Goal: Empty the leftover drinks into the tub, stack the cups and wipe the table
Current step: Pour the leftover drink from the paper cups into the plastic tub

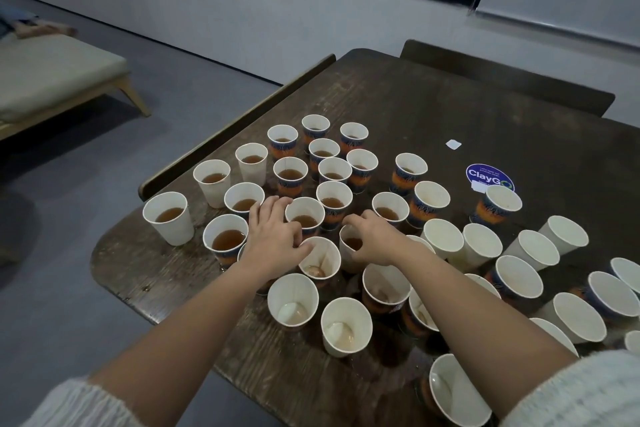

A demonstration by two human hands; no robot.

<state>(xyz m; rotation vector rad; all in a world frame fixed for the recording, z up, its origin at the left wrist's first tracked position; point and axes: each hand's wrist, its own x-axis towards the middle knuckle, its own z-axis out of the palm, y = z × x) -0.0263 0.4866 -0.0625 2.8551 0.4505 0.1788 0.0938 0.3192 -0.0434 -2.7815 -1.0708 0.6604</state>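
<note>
Cups [304, 215] of brown drink on table [450, 107], blue "ClayGo" sticker [489, 177]

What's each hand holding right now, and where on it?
The right hand grips a cup with brown drink at its rim and upper wall. The left hand pinches the rim of a nearly empty cup.

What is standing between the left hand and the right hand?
In the head view, a near-empty cup stands between left hand and right hand; a filled cup behind it.
</note>
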